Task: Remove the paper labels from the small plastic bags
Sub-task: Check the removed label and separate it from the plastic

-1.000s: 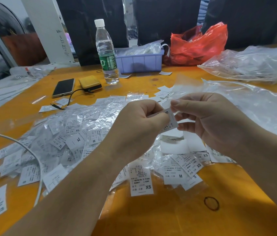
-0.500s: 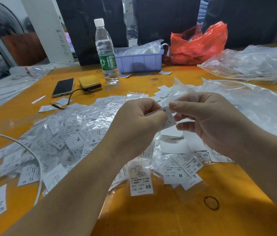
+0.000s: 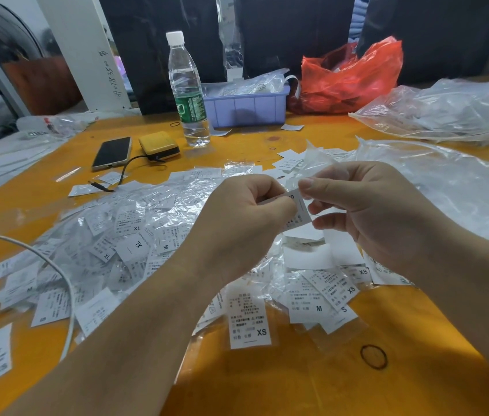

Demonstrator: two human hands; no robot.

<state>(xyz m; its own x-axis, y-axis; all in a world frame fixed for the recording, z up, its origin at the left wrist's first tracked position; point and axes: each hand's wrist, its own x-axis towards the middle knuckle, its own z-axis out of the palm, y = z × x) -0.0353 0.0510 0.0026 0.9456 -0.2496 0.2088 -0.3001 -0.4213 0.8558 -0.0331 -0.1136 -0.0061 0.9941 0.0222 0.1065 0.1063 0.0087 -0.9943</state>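
Above the middle of the orange table [image 3: 267, 385] my left hand [image 3: 246, 223] pinches a white paper label [image 3: 298, 210] between thumb and forefinger. My right hand [image 3: 378, 211] pinches a small clear plastic bag [image 3: 312, 163] whose top sticks up behind the fingers. The label lies between the two hands, partly hidden by them. Beneath and to the left spreads a pile of small bags with size labels [image 3: 135, 235]. Loose labels marked XS [image 3: 249, 313] and M lie nearest me.
A water bottle [image 3: 187, 91], a phone [image 3: 112, 153] and a yellow power bank [image 3: 159, 145] stand at the back left. A lilac bin [image 3: 246, 108], a red bag [image 3: 351, 76] and large clear bags [image 3: 447, 112] line the back right. A white cable [image 3: 57, 271] crosses the left; a rubber band [image 3: 373, 356] lies front right.
Both hands have drifted slightly up and the clear bag now rises higher behind my right fingers. The label stays pinched between them.
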